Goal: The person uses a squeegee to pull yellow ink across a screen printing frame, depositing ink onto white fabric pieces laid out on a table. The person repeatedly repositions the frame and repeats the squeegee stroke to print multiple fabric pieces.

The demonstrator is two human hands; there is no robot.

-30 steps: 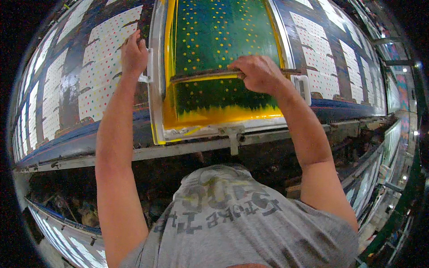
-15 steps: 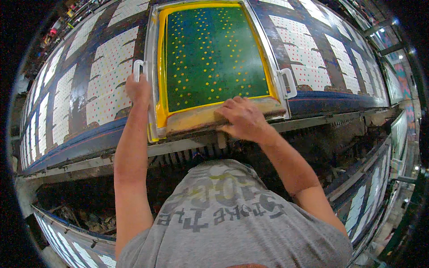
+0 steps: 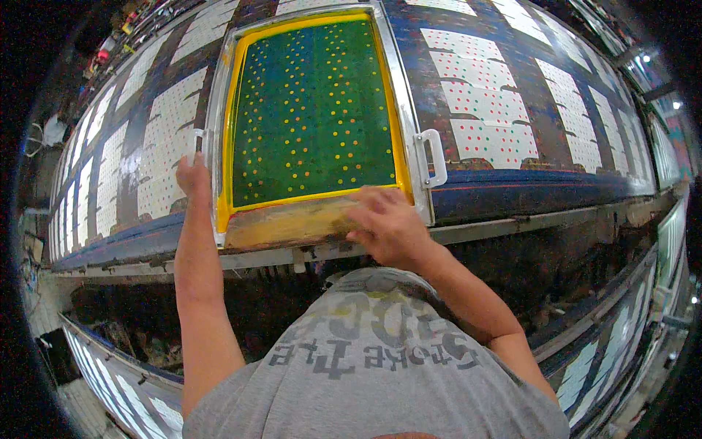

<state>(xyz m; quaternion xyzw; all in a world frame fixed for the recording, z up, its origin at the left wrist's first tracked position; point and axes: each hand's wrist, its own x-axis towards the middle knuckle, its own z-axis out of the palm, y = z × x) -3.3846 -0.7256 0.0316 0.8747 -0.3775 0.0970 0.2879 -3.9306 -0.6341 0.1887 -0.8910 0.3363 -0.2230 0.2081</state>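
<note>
Silkscreen (image 3: 314,110), green with yellow dots, at the near edge of the table (image 3: 504,179), between rows of dotted white sheets (image 3: 487,110). Gripped at its white left handle (image 3: 197,139) by the left hand (image 3: 191,175), fingers closed round it. At the near end, a yellow-smeared squeegee (image 3: 292,223) under the blurred right hand (image 3: 391,225), fingers loosely bent and part-spread; cannot tell whether holding the squeegee.
</note>
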